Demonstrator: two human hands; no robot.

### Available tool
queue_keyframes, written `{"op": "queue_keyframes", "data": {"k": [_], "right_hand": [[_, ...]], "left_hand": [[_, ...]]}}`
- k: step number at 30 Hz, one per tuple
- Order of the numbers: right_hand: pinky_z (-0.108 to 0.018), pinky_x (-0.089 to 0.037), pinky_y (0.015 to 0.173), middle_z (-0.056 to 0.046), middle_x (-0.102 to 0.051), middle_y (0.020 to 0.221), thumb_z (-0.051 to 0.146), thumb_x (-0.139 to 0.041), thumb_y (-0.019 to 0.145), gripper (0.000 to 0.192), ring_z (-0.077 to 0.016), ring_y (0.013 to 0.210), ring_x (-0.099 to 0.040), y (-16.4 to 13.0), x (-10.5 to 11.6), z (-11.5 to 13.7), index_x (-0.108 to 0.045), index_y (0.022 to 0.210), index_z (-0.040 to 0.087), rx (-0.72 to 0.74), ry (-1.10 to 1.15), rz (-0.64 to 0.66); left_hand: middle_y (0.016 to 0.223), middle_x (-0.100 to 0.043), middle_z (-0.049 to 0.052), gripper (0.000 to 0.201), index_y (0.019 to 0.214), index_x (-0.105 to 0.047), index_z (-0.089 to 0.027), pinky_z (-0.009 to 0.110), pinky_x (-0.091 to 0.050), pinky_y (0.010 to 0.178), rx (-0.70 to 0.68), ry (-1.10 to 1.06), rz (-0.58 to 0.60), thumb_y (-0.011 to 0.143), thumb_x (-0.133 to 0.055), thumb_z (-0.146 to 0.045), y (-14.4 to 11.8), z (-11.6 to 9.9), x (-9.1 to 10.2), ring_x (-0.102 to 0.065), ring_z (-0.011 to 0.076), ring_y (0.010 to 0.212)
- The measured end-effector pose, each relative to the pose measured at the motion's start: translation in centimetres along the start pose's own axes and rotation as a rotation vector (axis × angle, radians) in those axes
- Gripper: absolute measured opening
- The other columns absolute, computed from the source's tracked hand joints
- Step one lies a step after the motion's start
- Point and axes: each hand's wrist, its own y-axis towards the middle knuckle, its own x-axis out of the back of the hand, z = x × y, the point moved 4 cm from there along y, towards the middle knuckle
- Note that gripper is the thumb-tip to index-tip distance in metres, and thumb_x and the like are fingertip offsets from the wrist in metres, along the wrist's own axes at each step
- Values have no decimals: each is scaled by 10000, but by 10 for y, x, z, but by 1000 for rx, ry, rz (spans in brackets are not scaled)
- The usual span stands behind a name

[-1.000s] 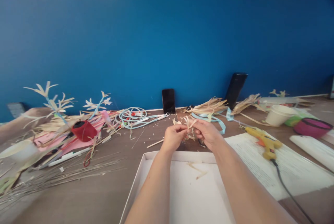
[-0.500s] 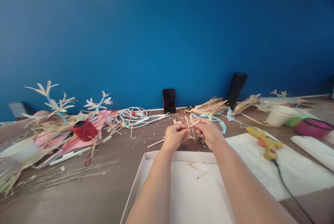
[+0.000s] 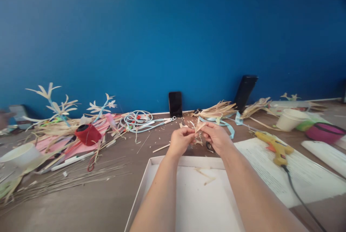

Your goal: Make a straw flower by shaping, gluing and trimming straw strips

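Over the far rim of a shallow white box lid [image 3: 186,160], my two hands meet close together. A pale strip of dried husk [image 3: 199,127] is pinched between the right fingertips, and its lower end reaches the left ones. My left hand [image 3: 181,141] is closed on that end. My right hand [image 3: 216,137] is closed on the strip's upper part. Husk scraps [image 3: 198,140] lie on the table just behind the fingers. Black scissor handles [image 3: 209,147] show partly beside my right hand. The fingertips hide some of the strip.
A yellow glue gun [image 3: 278,149] lies on a printed sheet [image 3: 302,181] at right, its cord running forward. A phone [image 3: 175,104] leans on the blue partition [image 3: 167,44]. At left are a red thread spool [image 3: 88,134], husk flowers [image 3: 61,109], thin sticks [image 3: 70,181] and a white cup [image 3: 23,154].
The husk strip has turned between my fingers and now shows a broader face. At the far left, another person's hand has drawn back toward the edge of view.
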Motion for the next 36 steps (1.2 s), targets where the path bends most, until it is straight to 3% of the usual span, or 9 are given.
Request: {"op": "queue_keyframes", "data": {"k": [12,21,28,36], "right_hand": [[-179,-184,366,6,-561,620,375,-716,609,261,-40,443,-346,-1,1,3,-664,733,151,10,10,-4],[-169,-194,388,-9,-599,732,347,-673,676,194,-41,479,-353,-1,1,0,-632,708,161,40,-17,74],[-172,-201,394,26,-556,633,379,-683,669,227,-48,466,-358,-1,-1,0,-598,737,180,58,-8,106],[-174,-196,396,22,-560,662,394,-669,690,243,-48,471,-357,0,-1,0,-579,776,185,69,-23,137]], "left_hand": [[545,-607,0,289,735,-675,-125,215,-460,515,14,15,47,562,-768,-337,1,5,1,-547,94,489],[598,-619,5,314,761,-668,-123,214,-480,511,19,-23,64,558,-776,-336,1,6,1,-564,94,503],[594,-616,3,321,751,-663,-121,206,-487,506,38,-27,63,548,-784,-338,0,4,1,-566,89,498],[605,-624,5,292,734,-671,-129,212,-490,522,36,-24,86,563,-774,-343,1,6,1,-578,93,510]]}}
